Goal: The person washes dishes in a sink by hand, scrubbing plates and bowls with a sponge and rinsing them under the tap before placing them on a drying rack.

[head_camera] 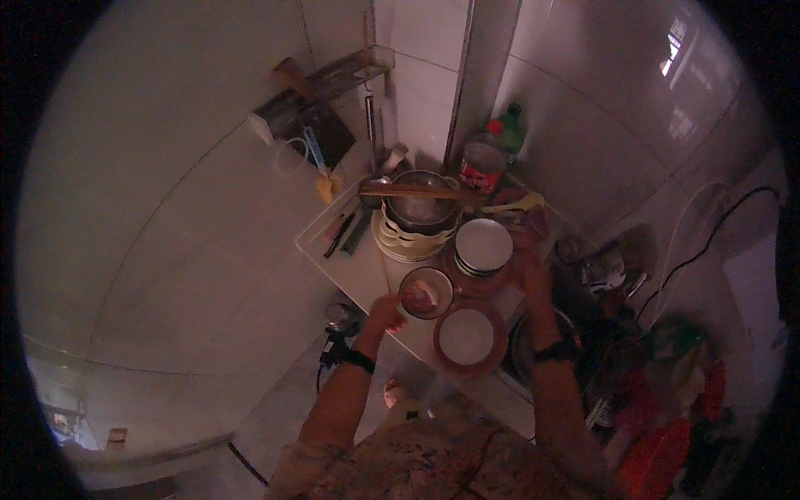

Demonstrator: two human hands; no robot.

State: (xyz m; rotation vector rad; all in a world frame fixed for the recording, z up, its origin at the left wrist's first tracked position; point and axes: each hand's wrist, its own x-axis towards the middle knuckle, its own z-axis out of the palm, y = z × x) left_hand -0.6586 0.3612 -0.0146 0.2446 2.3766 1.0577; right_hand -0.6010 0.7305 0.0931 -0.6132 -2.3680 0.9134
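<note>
In the dim head view, my left hand (386,312) is at the left side of a small round bowl (427,292) with something pinkish inside; whether its fingers grip the rim is unclear. My right hand (530,247) reaches to the right of a stack of white bowls (484,245), and its fingers are too dark to make out. Nearer to me stands a round pinkish-rimmed dish (470,339) with a pale middle. Behind the small bowl, a metal bowl (421,209) rests on stacked scalloped dishes (412,245), with wooden chopsticks (415,192) lying across it.
A red-labelled tub (482,167) and a green bottle (514,134) stand in the back corner. A yellowish spoon (524,203) lies near them. Knives (340,236) lie at the counter's left. A wall rack (319,87) holds utensils. A dark pan (544,344) sits under my right forearm.
</note>
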